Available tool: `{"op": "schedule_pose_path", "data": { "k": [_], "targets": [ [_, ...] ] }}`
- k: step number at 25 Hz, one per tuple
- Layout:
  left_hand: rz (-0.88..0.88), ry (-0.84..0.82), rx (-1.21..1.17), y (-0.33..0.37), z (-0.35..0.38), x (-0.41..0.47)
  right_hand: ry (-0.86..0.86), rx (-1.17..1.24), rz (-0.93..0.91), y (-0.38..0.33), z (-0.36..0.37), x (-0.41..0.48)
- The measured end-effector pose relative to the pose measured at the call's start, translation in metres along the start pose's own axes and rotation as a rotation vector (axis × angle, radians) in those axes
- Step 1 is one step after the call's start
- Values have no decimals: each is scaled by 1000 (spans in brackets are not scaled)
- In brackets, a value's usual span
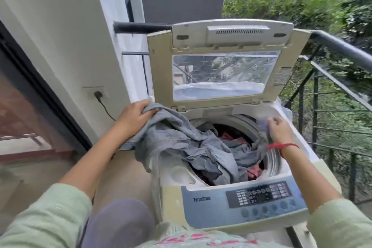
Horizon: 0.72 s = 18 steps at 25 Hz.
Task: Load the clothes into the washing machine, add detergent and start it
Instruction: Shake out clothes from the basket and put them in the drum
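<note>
A top-loading washing machine (175,197) stands in front of me with its lid (225,66) raised upright. A large grey garment (177,143) drapes over the machine's left rim and runs down into the drum. My left hand (134,114) grips the garment's upper end at the left rear corner. Over the right rim of the drum, my right hand (278,130) is blurred and pinches the other grey end. Red and dark clothes (253,173) lie deeper in the drum. The blue control panel (259,195) faces me at the front.
A white wall (60,36) with a plugged socket (98,93) runs along the left. A black metal railing (338,46) borders the balcony on the right, with green plants beyond. A dark-framed door (30,90) is at far left.
</note>
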<state>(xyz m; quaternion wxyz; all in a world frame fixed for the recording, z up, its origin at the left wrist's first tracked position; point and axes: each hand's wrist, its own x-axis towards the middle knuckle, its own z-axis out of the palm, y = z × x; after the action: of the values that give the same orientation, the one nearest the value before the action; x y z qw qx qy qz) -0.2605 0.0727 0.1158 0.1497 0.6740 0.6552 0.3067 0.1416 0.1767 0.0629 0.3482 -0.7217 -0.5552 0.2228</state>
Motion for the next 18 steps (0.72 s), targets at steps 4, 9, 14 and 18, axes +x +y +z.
{"op": "schedule_pose_path", "data": {
  "k": [4,9,14,18],
  "targets": [
    [128,-98,221,29,34,11,-109,-355,-729,-27,14,-35],
    [131,-396,108,41,86,-6,-514,-907,-626,-18,48,-63],
    [-302,-426,103,-3,74,-35,-804,-387,-496,-9,89,-65],
    [-857,-350,-423,-9,99,-78,-1049,-543,-596,2,153,-91]
  ]
}}
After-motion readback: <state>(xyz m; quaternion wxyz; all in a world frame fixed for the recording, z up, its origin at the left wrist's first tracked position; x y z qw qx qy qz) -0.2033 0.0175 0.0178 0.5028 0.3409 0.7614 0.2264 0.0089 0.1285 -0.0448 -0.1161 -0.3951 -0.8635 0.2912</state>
